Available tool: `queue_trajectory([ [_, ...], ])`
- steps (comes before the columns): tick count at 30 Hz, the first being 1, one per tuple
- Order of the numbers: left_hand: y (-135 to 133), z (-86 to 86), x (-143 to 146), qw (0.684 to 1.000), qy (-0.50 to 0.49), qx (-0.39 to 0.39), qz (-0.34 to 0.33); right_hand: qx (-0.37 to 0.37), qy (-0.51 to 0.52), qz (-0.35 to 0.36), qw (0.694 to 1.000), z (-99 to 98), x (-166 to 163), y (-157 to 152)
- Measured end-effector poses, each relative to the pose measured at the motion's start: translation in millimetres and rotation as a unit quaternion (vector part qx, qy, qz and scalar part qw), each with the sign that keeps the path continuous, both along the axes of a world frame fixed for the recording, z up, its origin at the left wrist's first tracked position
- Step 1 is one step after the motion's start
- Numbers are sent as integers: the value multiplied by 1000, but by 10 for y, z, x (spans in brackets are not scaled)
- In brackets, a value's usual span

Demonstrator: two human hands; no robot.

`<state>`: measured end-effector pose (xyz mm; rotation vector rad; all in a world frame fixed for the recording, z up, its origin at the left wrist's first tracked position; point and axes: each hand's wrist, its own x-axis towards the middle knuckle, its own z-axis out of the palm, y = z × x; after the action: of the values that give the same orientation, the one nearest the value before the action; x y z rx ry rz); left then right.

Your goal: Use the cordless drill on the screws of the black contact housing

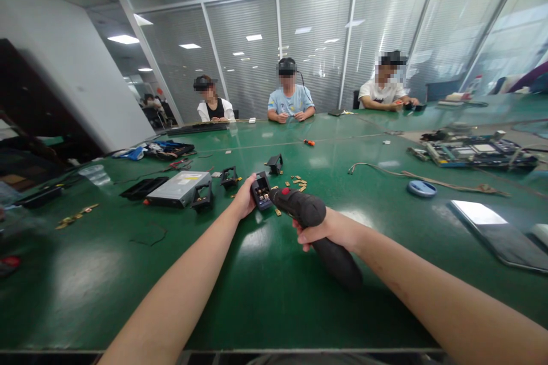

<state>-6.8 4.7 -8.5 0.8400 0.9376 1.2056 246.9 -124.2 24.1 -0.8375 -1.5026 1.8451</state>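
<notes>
My right hand (pixel 314 232) is wrapped round the grip of a black cordless screwdriver (pixel 302 207) with a red button. Its nose points left, at a small black plastic housing (pixel 262 191). My left hand (pixel 245 198) holds that housing by its left side, tilted up off the green table. Small brass-coloured pieces show inside the housing. Whether the screwdriver's tip touches them I cannot make out. Several loose brass pieces (pixel 298 182) lie just beyond. Similar black housings (pixel 202 197) stand to the left, and another black housing (pixel 275 163) stands behind.
A silver disc drive (pixel 180 187) lies on the table (pixel 240 308) at left, near a clear plastic cup (pixel 95 175). On the right are a blue round lid (pixel 422 188), a tablet-like slab (pixel 500 234), cables and a circuit board (pixel 475 151). Three people sit across the table.
</notes>
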Motion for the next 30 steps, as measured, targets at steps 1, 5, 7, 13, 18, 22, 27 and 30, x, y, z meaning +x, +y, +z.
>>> queue_trajectory([
  [1,5,-5,-3,1000,0,-1,2,-1,0,0,1000,8,0,-5],
  [5,14,-5,-6,1000,3,-11,6,-8,-5,-8,1000,67,-2,-41],
  [7,9,5,-2,1000,4,-17,2,-9,-10,-12,1000,95,-6,-59],
  [13,-7,30,17,1000,-3,-27,4,-2,-12,-21,1000,134,-19,-82],
  [18,-30,53,46,999,-14,-23,28,-2,-11,-25,1000,144,-16,-82],
  [22,-54,82,70,999,-20,-25,38,-8,-11,-30,999,143,-13,-85],
  [27,-58,97,77,998,-30,-29,39,-1,-13,-24,1000,131,-15,-78],
  [30,-53,93,73,998,-35,-31,29,-2,-18,-26,1000,134,-12,-82],
])
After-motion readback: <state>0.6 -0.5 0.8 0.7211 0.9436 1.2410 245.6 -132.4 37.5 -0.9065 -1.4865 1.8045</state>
